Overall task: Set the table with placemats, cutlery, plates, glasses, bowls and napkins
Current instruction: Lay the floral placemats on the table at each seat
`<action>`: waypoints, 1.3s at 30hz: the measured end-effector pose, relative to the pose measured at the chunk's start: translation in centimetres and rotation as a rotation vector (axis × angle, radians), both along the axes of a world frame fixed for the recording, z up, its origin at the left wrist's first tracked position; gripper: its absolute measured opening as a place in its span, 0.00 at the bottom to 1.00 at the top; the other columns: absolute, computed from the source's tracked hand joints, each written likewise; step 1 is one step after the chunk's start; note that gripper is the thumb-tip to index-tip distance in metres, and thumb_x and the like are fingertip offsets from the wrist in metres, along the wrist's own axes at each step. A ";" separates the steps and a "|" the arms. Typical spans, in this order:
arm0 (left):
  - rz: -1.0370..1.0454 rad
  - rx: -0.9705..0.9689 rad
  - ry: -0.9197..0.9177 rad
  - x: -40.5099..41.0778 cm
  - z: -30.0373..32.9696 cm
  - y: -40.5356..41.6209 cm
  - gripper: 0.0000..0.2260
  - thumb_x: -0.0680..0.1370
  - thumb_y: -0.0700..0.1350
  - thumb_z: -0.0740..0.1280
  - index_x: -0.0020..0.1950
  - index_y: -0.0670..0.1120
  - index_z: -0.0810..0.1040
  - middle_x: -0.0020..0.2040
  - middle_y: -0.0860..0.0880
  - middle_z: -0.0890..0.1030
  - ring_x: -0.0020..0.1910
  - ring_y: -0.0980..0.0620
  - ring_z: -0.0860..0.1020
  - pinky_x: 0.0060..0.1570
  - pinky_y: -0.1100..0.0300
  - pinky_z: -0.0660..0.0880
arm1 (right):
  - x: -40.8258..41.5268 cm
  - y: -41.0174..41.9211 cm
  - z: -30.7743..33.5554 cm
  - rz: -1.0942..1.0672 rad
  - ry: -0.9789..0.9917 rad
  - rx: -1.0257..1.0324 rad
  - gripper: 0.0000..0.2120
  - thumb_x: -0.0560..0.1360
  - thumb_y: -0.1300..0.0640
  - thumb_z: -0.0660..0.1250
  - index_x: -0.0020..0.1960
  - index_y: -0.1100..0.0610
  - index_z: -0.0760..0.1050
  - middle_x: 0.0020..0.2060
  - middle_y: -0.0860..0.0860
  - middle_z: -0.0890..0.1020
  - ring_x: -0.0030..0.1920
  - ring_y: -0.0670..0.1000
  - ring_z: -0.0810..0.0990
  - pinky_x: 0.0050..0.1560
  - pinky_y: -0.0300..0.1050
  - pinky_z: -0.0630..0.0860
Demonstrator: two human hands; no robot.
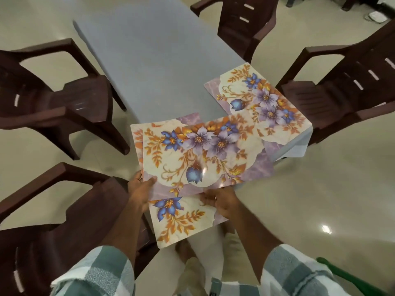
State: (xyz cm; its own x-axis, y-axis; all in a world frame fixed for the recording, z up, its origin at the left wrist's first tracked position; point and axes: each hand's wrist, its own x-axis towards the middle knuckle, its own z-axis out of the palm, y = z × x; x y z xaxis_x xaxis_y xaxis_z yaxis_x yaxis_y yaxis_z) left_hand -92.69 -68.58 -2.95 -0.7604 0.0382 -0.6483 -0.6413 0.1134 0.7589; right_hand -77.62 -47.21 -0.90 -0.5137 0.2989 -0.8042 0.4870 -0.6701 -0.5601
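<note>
Pale grey rectangular table (149, 60) ringed by dark brown plastic chairs (53, 99); one floral placemat (263, 97) already flat at right edge. Left hand (142, 186) pinching stack of glossy floral placemats (198, 154); right hand (220, 201) gripping lower mat (181, 221). Best peeled singly, squared to table edge.

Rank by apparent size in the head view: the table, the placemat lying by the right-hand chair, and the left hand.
1. table, largest.
2. placemat lying by the right-hand chair, partly covered by the held mats.
3. left hand, smallest, even though nearest the camera.
</note>
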 end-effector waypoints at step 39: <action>0.025 -0.125 0.124 -1.3 1.1 -4.4 0.08 0.81 0.42 0.69 0.60 0.47 0.80 0.52 0.49 0.84 0.50 0.49 0.83 0.48 0.55 0.80 | -1.7 7.9 -3.6 -0.134 -0.107 0.418 0.11 0.79 0.60 0.66 0.60 0.58 0.81 0.51 0.55 0.84 0.50 0.57 0.83 0.43 0.48 0.79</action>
